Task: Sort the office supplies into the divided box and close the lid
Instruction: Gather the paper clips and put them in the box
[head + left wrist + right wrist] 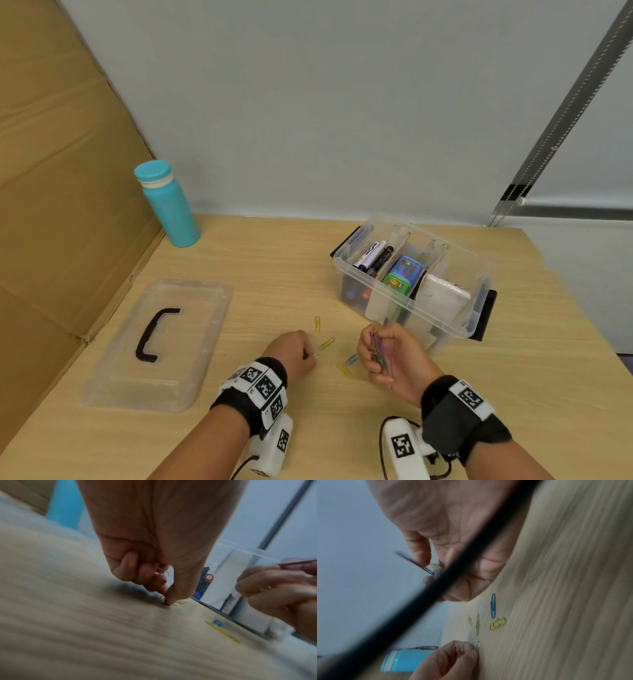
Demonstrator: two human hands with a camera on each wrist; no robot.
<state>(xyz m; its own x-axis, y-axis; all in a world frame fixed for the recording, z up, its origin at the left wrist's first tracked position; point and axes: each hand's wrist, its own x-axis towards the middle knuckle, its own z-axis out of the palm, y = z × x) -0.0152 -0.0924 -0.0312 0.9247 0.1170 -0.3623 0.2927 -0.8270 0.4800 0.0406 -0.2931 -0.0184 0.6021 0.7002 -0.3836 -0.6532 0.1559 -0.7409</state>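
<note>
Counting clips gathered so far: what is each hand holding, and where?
Right hand: bundle of paper clips, gripped mid-length. Left hand: fingertips pinching a pale clip on the table.

Loose paper clips on the surface (479,394): five — yellow (318,323) at 12 o'clock of the group, green (326,343), white (315,355) at 9, blue (352,359), yellow (343,370) at 5. One multicoloured clip bunch (378,351), count unclear. One divided box (445,320), three compartments. One lid (161,342). One blue bottle (170,205). Two hands.
</note>
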